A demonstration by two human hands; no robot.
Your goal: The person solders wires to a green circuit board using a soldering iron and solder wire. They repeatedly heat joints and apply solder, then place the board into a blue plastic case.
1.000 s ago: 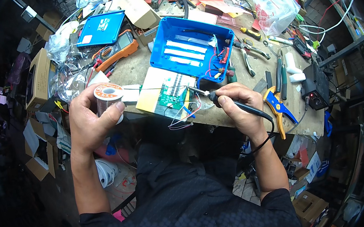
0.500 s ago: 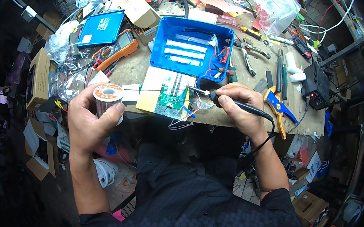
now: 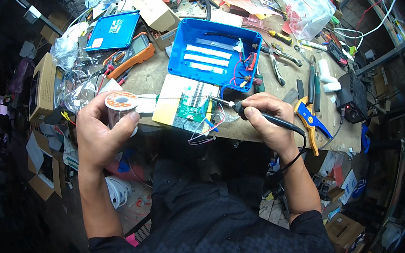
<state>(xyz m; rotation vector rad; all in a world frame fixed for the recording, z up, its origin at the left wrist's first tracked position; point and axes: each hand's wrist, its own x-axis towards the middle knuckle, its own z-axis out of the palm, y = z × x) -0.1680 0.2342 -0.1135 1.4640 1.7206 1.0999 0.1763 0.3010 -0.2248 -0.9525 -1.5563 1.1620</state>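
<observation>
My left hand [image 3: 105,136] grips a solder spool [image 3: 121,105] with an orange-and-white label, from which a thin strand runs right toward a green circuit board [image 3: 188,107]. The board sits on a yellowish block [image 3: 163,108] at the bench's front, with loose wires around it. My right hand [image 3: 266,120] holds a black-handled soldering iron [image 3: 240,107], its tip at the board's right side, where the strand ends. Behind the board stands an open blue plastic box [image 3: 180,59] with white strips and red wires inside.
On the bench [image 3: 155,77] lie a blue lid [image 3: 108,30], an orange multimeter [image 3: 128,55], blue-and-yellow wire strippers [image 3: 310,120], pliers [image 3: 314,85], and a plastic bag [image 3: 306,9]. A black station with a red light [image 3: 350,98] stands at right. Cardboard boxes [image 3: 40,89] crowd the left.
My left hand and the spool have shifted very slightly to the right and up since half a second ago. The right hand and iron stay nearly still at the board.
</observation>
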